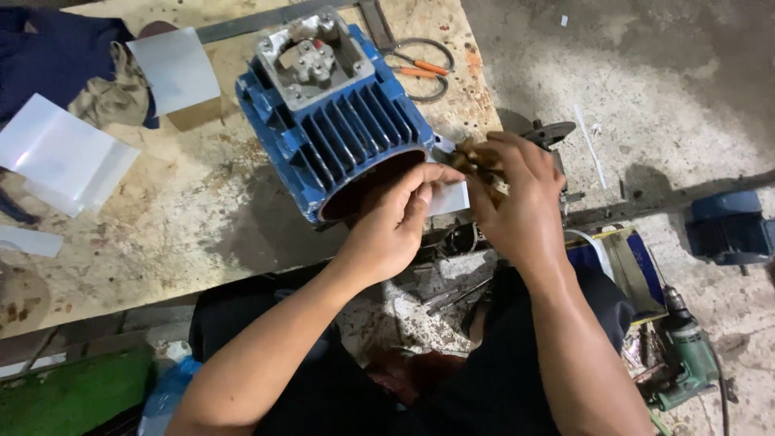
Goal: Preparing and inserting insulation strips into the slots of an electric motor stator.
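Note:
A blue finned motor housing (pixel 339 121) lies on the worn wooden bench (pixel 161 234), its open round end facing me. My left hand (pixel 395 222) is at that opening, pinching a white sheet strip (pixel 449 198) between thumb and fingers. My right hand (pixel 517 194) is just right of the opening, closed on a bundle of copper-coloured wire (pixel 472 157) together with the strip's other end. A grey terminal box (pixel 315 56) tops the housing.
White sheet pieces (pixel 64 153) and a dark cloth (pixel 56 56) lie on the bench's left. Orange-handled scissors (pixel 420 69) rest behind the motor. A green drill (pixel 686 355) and another blue motor (pixel 726 226) sit on the concrete floor to the right.

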